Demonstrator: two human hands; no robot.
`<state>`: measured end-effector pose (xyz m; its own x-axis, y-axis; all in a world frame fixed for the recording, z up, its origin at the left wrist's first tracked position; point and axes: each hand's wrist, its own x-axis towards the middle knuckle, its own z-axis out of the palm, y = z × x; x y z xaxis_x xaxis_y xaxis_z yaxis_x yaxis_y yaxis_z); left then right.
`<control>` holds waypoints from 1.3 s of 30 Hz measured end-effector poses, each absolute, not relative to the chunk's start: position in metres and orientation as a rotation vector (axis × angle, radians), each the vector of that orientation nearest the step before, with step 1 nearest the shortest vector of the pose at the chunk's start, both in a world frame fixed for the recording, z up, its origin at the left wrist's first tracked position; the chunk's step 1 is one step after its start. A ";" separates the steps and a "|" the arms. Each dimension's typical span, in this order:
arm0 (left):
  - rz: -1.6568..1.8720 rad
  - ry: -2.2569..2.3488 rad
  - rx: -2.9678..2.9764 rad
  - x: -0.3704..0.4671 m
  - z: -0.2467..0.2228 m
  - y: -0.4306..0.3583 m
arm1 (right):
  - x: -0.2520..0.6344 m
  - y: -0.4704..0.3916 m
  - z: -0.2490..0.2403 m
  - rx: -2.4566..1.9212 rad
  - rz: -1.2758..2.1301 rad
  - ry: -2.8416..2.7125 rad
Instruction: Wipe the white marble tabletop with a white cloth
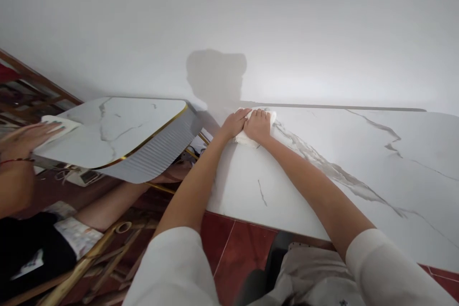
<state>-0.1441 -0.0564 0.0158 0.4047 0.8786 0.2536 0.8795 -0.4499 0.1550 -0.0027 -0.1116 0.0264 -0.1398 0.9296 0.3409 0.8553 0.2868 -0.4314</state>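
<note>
Both arms reach forward, nearly straight, and converge on the white cloth [245, 140], which lies on the marble-patterned tabletop [240, 186]; the left hand [234, 123] covers the cloth's left side, slanting inward, and the right hand [257, 126] covers its middle, back upward, the two touching. On both hands the fingers lie close together, bent over the cloth, though whether they pinch it or only press on it I cannot tell. Well left of the cloth, a co-worker's hand [27, 139] rests on another cloth [68, 125]
</note>
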 end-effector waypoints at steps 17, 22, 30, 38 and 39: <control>-0.693 -1.785 -2.684 -0.120 0.014 0.014 | 0.015 -0.049 0.029 -1.738 0.279 -1.894; -0.604 -1.735 -2.675 -0.131 0.013 -0.016 | 0.009 -0.084 0.029 -1.720 0.227 -1.938; -0.420 -1.767 -2.607 -0.174 0.009 -0.104 | -0.020 -0.167 0.029 -1.647 0.225 -2.018; -0.590 -1.794 -2.567 -0.204 0.005 -0.196 | -0.034 -0.245 0.029 -1.541 0.192 -2.144; -0.610 -1.802 -2.554 -0.208 0.003 -0.204 | -0.034 -0.253 0.029 -1.531 0.192 -2.161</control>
<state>-0.2077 -0.2044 0.0030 0.2866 0.9153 0.2831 0.8990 -0.3591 0.2507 -0.0344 -0.2532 0.0288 -0.2573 0.9180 0.3017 0.8504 0.3634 -0.3805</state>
